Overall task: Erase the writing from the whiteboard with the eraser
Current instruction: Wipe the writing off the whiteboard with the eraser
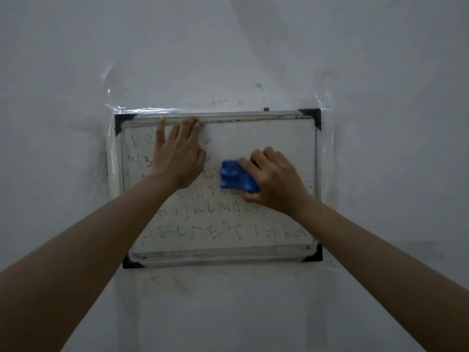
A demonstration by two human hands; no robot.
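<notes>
Rect whiteboard (266, 138) w/ metal frame + black corner caps hangs on the wall (253, 47). Right hand (275, 180) grips the blue eraser (237, 179) mid-board; left hand (177, 156) lies flat, fingers straight, near the top edge. Scrawly letters (215, 232) below.

Both your arms are stretched forward. Left hand (177, 154) lies flat, fingers straight; right hand (272, 179) is curled, gripping.

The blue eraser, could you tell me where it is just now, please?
In the head view, the blue eraser sits mid-whiteboard, gripped by the right hand, right of the left hand.
</notes>
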